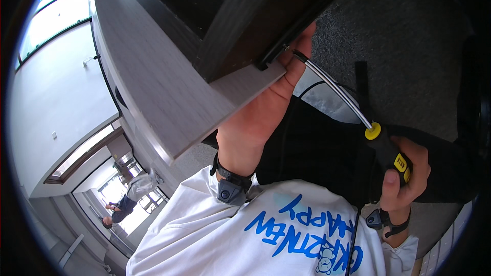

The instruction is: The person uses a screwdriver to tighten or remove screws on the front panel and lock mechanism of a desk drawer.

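My left hand reaches up under the pale grey wooden board and holds it near its edge; some fingers are hidden behind the board, others show beside a small screw. That screw sits at a black rail along the dark wooden panel, which stands on the board. My right hand is closed round the black-and-yellow handle of a screwdriver. Its long metal shaft slants up to the left, with the dark tip close by the screw. Whether the tip touches the screw I cannot tell.
Dark grey carpet lies at the right. Below my left hand are my black-trousered legs, and a thin black cable runs past them. Farther off at the left, another person is in a bright room with windows.
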Tool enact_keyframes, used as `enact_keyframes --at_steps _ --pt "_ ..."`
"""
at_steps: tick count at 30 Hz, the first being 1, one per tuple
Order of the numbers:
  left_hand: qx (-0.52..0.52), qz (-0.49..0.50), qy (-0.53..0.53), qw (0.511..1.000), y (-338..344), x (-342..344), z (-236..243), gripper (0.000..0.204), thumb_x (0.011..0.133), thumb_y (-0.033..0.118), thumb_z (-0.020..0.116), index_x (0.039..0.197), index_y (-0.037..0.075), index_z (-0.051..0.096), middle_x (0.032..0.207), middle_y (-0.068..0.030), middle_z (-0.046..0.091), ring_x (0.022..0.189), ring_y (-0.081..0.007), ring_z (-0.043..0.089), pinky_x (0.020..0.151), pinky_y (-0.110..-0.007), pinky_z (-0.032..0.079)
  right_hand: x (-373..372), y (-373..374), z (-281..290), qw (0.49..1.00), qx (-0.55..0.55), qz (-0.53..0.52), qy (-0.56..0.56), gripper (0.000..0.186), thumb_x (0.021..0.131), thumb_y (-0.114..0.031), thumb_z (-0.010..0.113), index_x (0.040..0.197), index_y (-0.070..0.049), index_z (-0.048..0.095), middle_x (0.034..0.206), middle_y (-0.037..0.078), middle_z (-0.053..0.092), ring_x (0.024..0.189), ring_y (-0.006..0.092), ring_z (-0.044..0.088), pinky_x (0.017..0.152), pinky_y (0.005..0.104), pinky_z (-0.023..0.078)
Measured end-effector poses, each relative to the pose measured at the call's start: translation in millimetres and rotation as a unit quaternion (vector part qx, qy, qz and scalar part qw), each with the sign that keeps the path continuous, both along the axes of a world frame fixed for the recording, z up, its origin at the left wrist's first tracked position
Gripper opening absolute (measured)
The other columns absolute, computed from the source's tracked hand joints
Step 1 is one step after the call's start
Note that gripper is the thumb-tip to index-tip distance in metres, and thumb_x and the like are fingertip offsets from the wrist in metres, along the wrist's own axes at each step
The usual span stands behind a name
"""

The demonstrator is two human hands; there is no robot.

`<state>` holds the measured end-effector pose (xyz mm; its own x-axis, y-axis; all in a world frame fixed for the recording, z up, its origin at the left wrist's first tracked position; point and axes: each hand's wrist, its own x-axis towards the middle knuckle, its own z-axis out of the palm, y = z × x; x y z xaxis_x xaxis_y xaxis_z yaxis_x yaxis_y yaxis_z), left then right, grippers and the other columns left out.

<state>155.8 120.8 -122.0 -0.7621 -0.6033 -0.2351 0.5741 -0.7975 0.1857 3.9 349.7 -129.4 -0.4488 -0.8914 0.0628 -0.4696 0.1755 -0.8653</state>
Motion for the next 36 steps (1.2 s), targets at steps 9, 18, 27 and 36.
enact_keyframes --at_steps 9,18,27,36 --pt "-0.005 0.0 -0.023 1.0 0 -1 1 0.067 0.091 0.044 0.051 0.135 -0.003 0.033 0.137 -0.029 0.033 0.128 -0.0348 0.04 0.106 -0.041 0.038 5 -10 2 1.0 -0.011 0.013 -0.001 0.049 0.082 -0.043 0.058 0.104 0.001 0.052 0.084 0.016 0.065 0.063 0.0239 0.066 0.055 0.0294 0.054" --pt "-0.027 -0.016 -0.015 0.999 -2 0 -8 0.068 0.092 0.046 0.048 0.137 -0.002 0.031 0.138 -0.0284 0.032 0.13 -0.0342 0.038 0.106 -0.041 0.037 1 -4 -1 0.999 -0.01 0.006 0.03 0.051 0.082 -0.044 0.057 0.105 0.001 0.052 0.084 0.015 0.065 0.064 0.0239 0.067 0.055 0.0285 0.054" --pt "-0.06 -0.019 -0.035 0.997 -2 4 -4 0.066 0.09 0.042 0.053 0.137 0.001 0.032 0.141 -0.0266 0.029 0.131 -0.0309 0.038 0.104 -0.038 0.04 4 -1 2 1.0 0.011 -0.004 0.019 0.05 0.083 -0.045 0.056 0.105 0.0 0.052 0.086 0.015 0.065 0.063 0.0235 0.066 0.055 0.0289 0.054" --pt "-0.078 -0.016 -0.068 0.995 -1 8 -11 0.061 0.091 0.037 0.054 0.137 0.002 0.033 0.14 -0.0252 0.033 0.125 -0.0289 0.045 0.097 -0.037 0.047 11 -20 34 0.92 0.14 -0.148 -0.333 0.047 0.078 -0.039 0.062 0.104 -0.003 0.047 0.082 0.01 0.052 0.061 0.0148 0.053 0.055 0.0268 0.043"
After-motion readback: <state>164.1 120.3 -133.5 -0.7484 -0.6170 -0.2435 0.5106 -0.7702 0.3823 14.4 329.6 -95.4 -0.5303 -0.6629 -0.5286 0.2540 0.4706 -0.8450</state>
